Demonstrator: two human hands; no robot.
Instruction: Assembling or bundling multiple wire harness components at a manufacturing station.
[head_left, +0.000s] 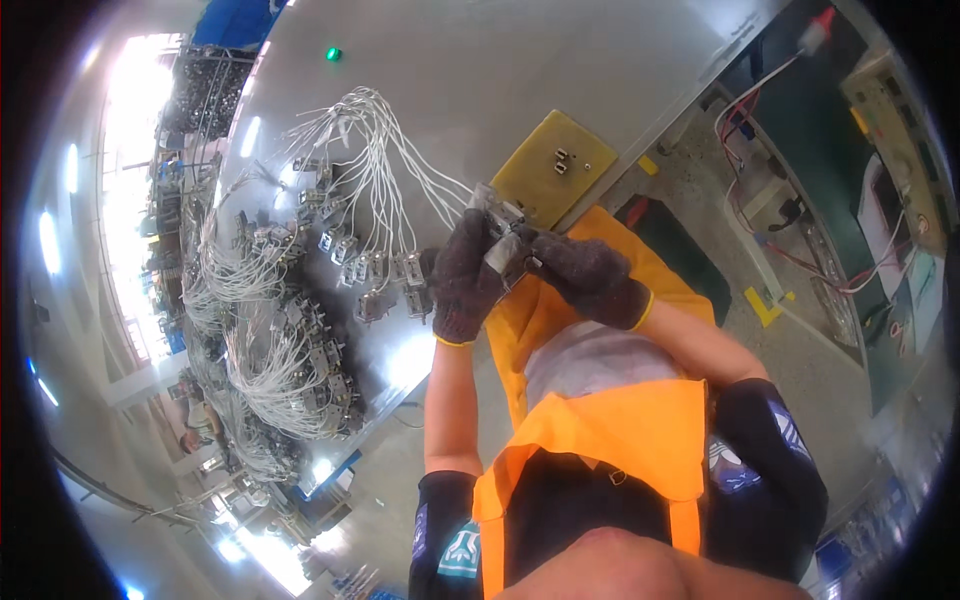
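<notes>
In front of me, at the table's edge, both my hands wear dark knitted gloves with yellow cuffs. My left hand point(465, 285) is closed round a small boxy metal part point(504, 248). My right hand point(595, 278) pinches the same part from the other side; whether its fingertips hold anything else is hidden. White wires point(385, 150) run from near my left hand in a loose looped bundle over the table. Several similar metal parts point(372, 268) hang on these wires and lie just left of my left hand.
A yellow board point(530, 155) with small metal pieces point(562, 160) lies beyond my hands on the grey table point(430, 60). Large heaps of wired metal parts point(280, 370) cover the left side. A green round object point(333, 54) sits at the far side. Cables point(745, 180) hang at the right.
</notes>
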